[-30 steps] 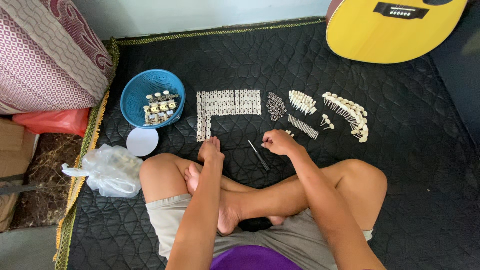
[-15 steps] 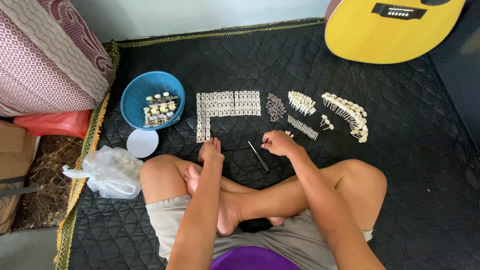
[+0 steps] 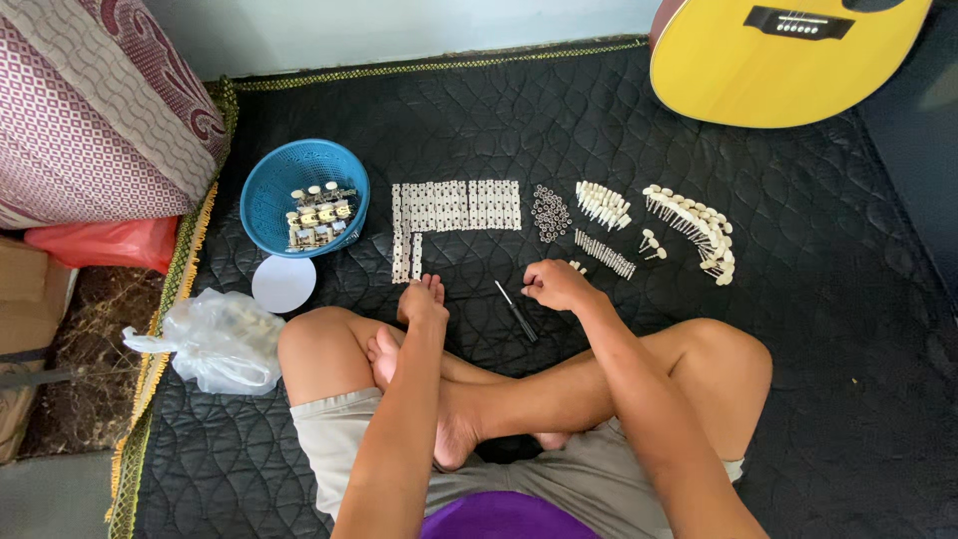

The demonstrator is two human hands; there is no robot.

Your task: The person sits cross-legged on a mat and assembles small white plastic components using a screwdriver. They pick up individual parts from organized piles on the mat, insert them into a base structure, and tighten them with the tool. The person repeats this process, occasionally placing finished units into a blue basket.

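Left hand (image 3: 423, 301) flat, fingers together, empty, tips just below white plates (image 3: 454, 210). Right hand (image 3: 555, 283) loosely curled; grasp unclear. Screwdriver (image 3: 517, 310) on mat (image 3: 798, 299) between both hands.

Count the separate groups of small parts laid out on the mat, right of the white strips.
4: dark ring cluster, pale peg pile, slim row below it, curved line of pegs far right. A few loose pieces lie between.

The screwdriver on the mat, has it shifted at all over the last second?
No. The screwdriver lies at the same slant on the black mat, just below the rows of white plates, as before.
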